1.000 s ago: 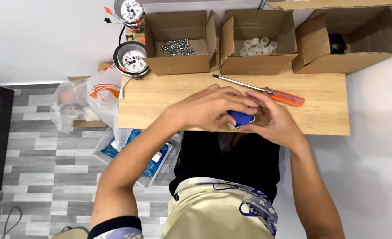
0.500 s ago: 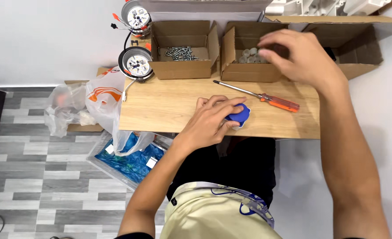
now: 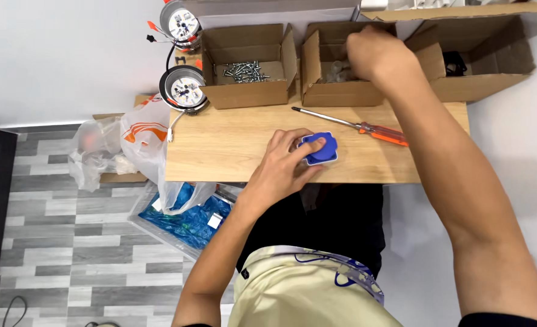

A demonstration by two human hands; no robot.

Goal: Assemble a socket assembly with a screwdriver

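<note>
1. Presently, the left hand (image 3: 283,163) rests on the wooden tabletop (image 3: 232,145), its fingers curled over a small blue plastic part (image 3: 319,149) and pressing it flat near the front edge.
2. The right hand (image 3: 377,54) reaches into the middle cardboard box (image 3: 332,94), fingers bent down among pale, translucent small parts (image 3: 335,71); whether it already pinches one cannot be told.
3. Stage of work, as a judgement: the blue part sits on the table with nothing visibly fitted to its upper face, and the screwdriver (image 3: 356,126), orange-handled, lies untouched just behind it, apart from both hands. Fetching a piece appears to be in hand; any fastening seems not yet begun.
4. Packages along the back edge: three open brown cardboard boxes in a row. The left box (image 3: 244,95) holds loose silver screws (image 3: 244,70); the right box (image 3: 490,85) holds something dark, too shadowed to name.
5. Left of the boxes, two round recessed lamp fittings (image 3: 183,88) with orange clips stand one behind the other.
6. Below the table's left end hang white plastic bags (image 3: 129,145), one with an orange printed mark; a tray of blue-wrapped packets (image 3: 186,215) lies on the grey plank floor (image 3: 56,254).
</note>
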